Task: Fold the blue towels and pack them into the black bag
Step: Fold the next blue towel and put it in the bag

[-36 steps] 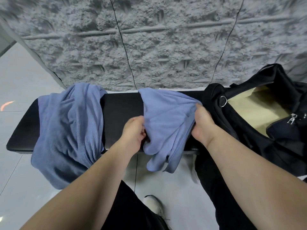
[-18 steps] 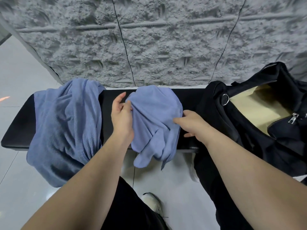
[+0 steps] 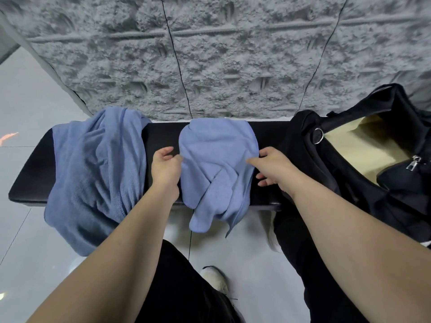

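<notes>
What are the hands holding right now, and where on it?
Both hands touch the middle blue towel: left hand at its left edge, right hand at its right edge. Firm grip unclear.

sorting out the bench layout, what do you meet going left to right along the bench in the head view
Crumpled blue towel draped over the bench → left hand → partly folded blue towel → right hand → open black bag.

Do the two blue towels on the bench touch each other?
Apart. The head view shows bare black bench between the crumpled towel and the folded towel.
</notes>
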A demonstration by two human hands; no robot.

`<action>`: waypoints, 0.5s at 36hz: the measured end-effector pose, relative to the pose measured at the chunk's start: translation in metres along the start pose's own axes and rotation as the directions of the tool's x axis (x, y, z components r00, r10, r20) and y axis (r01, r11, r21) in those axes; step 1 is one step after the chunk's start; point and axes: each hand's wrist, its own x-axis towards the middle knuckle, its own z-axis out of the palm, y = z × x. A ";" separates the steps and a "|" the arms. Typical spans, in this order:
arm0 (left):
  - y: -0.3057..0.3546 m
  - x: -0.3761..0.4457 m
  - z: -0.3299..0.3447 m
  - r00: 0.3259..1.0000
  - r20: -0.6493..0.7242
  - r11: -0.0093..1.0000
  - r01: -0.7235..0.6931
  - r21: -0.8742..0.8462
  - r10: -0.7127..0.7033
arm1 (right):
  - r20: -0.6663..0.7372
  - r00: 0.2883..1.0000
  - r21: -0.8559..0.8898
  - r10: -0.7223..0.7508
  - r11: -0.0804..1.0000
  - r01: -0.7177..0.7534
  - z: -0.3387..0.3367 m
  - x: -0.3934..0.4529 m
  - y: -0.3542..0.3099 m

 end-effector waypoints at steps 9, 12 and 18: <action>-0.002 -0.029 -0.016 0.936 0.282 0.902 0.076 0.426 -0.212 | 0.159 0.981 -0.526 0.108 0.851 -0.008 -0.003 -0.027 0.010; -0.001 -0.041 -0.013 0.919 0.323 0.920 0.094 0.381 -0.227 | 0.144 0.986 -0.434 0.083 0.901 -0.012 0.000 -0.032 0.010; 0.004 -0.040 -0.014 0.992 0.123 0.985 -0.001 0.173 -0.021 | 0.025 0.990 0.254 0.141 0.957 -0.143 -0.006 -0.026 0.010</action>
